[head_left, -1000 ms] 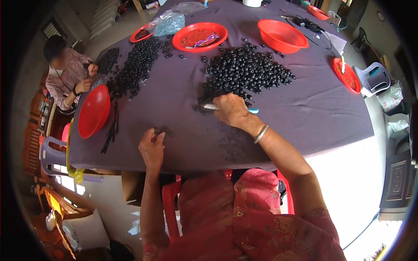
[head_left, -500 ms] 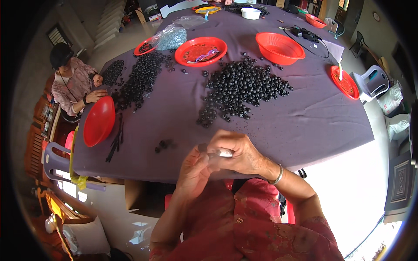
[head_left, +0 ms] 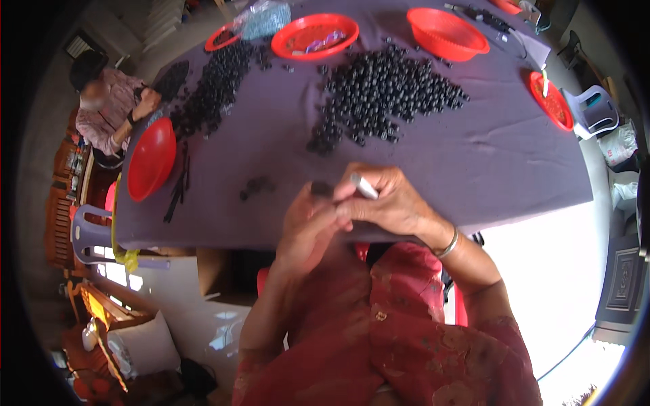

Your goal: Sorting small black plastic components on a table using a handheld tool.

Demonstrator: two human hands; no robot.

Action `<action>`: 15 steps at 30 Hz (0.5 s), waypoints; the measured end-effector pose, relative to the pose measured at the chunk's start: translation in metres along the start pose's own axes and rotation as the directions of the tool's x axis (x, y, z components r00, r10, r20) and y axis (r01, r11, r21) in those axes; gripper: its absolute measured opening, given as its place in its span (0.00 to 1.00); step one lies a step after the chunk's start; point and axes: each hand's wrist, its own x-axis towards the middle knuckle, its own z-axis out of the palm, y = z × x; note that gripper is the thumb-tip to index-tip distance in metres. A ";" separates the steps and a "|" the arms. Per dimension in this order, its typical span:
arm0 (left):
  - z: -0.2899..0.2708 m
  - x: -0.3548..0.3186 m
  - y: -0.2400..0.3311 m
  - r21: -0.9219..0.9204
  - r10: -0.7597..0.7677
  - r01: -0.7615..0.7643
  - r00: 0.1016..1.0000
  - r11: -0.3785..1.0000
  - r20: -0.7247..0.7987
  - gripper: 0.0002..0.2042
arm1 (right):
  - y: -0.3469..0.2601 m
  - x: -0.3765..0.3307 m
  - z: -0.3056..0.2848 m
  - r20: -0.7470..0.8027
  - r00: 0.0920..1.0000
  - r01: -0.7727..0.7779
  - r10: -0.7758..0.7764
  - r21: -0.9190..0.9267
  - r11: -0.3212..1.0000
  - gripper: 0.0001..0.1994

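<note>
My two hands meet just over the near edge of the table. My right hand is closed around a short white handle-like thing; its working end is hidden by the fingers. Between the fingers of my left hand sits a small black round piece, blurred by motion. The thumbs and fingertips of both hands touch. Beyond them lies a wide heap of small black round pieces. A few more black pieces rest on the cloth left of my hands.
A co-worker sits at the left beside a tilted red bowl and another heap of black pieces. Thin black strips lie near that bowl. Farther back stand a red plate, a red basket and a bag.
The view has tilted downward, so table things appear higher. My right hand has turned, and the white thing now points up and left. The co-worker's hand has left the red bowl.
</note>
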 end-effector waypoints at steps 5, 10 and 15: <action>-0.005 0.009 -0.007 -0.064 -0.001 0.003 1.000 0.998 0.029 0.09 | -0.002 0.004 -0.005 -0.048 0.989 -0.135 0.141 0.106 0.985 0.04; -0.014 0.012 -0.010 -0.047 0.008 -0.005 0.997 0.999 0.071 0.09 | -0.007 0.005 -0.003 -0.060 0.974 -0.220 0.218 -0.015 0.975 0.08; -0.015 0.009 -0.011 -0.132 0.009 0.000 0.998 0.991 0.070 0.09 | 0.008 0.001 -0.002 -0.020 0.993 -0.119 0.119 0.007 0.993 0.05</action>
